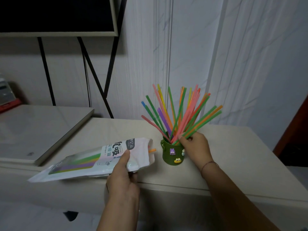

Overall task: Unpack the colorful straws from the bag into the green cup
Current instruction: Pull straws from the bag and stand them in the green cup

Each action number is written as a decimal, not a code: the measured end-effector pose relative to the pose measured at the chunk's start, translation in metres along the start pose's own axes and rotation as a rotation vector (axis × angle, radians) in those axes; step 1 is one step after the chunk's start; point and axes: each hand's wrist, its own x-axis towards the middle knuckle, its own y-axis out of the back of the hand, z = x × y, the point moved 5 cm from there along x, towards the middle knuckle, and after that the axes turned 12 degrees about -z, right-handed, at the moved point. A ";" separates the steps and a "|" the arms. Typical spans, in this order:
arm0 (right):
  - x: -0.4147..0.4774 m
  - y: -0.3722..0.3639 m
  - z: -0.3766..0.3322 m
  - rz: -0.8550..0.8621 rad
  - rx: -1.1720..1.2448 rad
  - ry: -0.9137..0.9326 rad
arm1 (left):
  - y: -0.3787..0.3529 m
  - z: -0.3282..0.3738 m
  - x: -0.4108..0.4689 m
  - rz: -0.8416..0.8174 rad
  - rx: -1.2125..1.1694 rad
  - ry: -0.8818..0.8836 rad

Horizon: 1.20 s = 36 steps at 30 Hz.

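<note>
My left hand point(122, 176) pinches the straw bag point(93, 160), lower left | my right hand point(194, 145) clamps a straw bunch point(202, 120) over the green cup point(172, 155), centre | straws seem light, slippery, springy: grip low, near the rim.

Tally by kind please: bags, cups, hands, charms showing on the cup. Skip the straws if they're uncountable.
bag: 1
green cup: 1
hands: 2 (left hand, right hand)
charms showing on the cup: 3
Total: 7
straws: overlapping, no reliable count.
</note>
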 end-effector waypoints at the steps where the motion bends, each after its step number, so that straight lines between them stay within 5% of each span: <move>1: 0.000 0.000 -0.001 -0.003 -0.007 -0.005 | 0.000 0.000 0.000 0.001 0.002 0.003; 8: -0.012 0.015 -0.011 0.029 0.246 0.095 | 0.000 0.000 -0.002 0.006 -0.014 -0.005; 19: -0.018 0.019 -0.018 0.117 0.140 0.114 | -0.001 -0.002 -0.006 0.024 0.014 0.018; 27: -0.037 -0.008 0.007 -0.266 0.262 -0.225 | -0.001 0.002 -0.011 0.026 0.084 -0.024; 31: -0.064 -0.037 0.003 -0.556 0.663 -0.449 | -0.003 0.006 -0.019 0.016 0.160 -0.091; 36: -0.073 -0.068 -0.012 -0.608 1.109 -0.525 | -0.005 0.015 -0.021 -0.002 0.334 -0.244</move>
